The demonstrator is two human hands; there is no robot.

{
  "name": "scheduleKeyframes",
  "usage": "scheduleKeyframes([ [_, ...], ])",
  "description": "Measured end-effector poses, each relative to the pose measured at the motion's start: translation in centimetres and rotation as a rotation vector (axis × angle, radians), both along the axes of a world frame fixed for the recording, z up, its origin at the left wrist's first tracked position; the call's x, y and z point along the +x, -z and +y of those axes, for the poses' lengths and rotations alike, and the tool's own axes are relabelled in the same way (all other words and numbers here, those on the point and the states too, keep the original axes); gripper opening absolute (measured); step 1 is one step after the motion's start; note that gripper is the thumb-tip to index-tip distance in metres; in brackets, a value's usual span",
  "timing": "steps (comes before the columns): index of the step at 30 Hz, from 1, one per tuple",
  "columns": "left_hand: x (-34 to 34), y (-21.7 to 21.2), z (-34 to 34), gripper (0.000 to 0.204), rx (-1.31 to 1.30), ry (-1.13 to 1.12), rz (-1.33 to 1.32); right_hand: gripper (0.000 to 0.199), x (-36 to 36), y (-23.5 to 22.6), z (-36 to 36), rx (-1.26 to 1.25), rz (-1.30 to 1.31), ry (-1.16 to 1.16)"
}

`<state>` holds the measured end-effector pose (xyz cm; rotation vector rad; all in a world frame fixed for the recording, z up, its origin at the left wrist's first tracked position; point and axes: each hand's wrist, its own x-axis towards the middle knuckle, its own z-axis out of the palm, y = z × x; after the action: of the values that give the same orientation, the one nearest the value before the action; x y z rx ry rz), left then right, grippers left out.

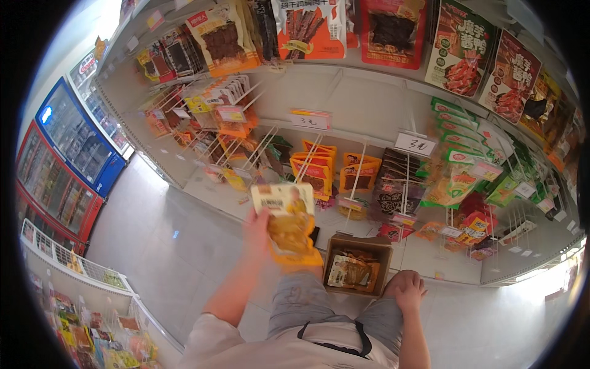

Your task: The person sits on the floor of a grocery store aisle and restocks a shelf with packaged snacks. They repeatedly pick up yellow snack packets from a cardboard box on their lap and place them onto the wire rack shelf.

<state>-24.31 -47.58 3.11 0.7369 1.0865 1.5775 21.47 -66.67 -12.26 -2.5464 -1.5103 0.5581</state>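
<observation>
My left hand [256, 229] grips a yellow snack packet [289, 227] by its left edge, with the fingers partly hidden behind it. The pouch has a cream top and an orange lower band, and it hangs in front of the shelf, above my left knee. My right hand [407, 289] lies over my right knee with its fingers stretched out and nothing in them. Between my knees stands an open cardboard box [359, 245], and several similar packets [353, 271] lie in it.
Ahead are shelves with wire hooks [340, 80] holding snack pouches. Orange packets [315, 171], dark packets [398, 187] and green packets [456, 157] hang low, with price cards [310, 119] at the hook ends. Fridges [80, 138] and a wire rack [77, 255] stand to the left.
</observation>
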Motion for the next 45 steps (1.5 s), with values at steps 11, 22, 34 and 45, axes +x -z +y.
scheduleKeyframes([
  [11, -7.4, -6.8, 13.0, 0.027, 0.13, -0.101, 0.123, 0.053, 0.8, 3.1, 1.9, 0.082, -0.033, 0.043],
  [22, -7.8, -10.3, 16.4, 0.024, 0.208, -0.109, 0.182, 0.051, 0.4, 2.4, 1.8, 0.081, -0.039, 0.059],
  [34, -8.3, -11.2, 17.0, 0.026, 0.13, -0.143, 0.245, 0.049, 0.5, 3.3, 2.1, 0.116, -0.097, 0.062],
  [45, -9.0, -11.8, 17.5, 0.029, 0.112, -0.102, 0.232, 0.049, 0.4, 2.8, 2.5, 0.064, -0.054, 0.076],
])
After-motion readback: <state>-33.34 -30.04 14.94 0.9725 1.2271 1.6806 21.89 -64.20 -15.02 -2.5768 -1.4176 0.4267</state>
